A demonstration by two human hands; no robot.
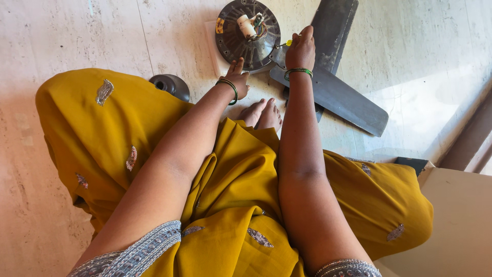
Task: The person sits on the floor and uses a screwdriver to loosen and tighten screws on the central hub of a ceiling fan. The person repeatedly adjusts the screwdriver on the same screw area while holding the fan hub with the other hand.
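Yellow-draped knees [154,154] over a dismantled ceiling fan on the floor [77,36].
Right hand [301,50] pinches a screwdriver [285,44] at the fan motor [247,33]; left hand [237,78] rests released at its rim.

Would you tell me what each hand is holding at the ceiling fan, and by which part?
The right hand pinches a small yellow-tipped tool at its handle end; the left hand rests open against the fan motor rim, gripping nothing.

The person wears a mustard yellow dress [241,205] with small shiny silver patches, silver-trimmed short sleeves [138,254], a green bangle [229,88] on each wrist, and bare feet [262,114].
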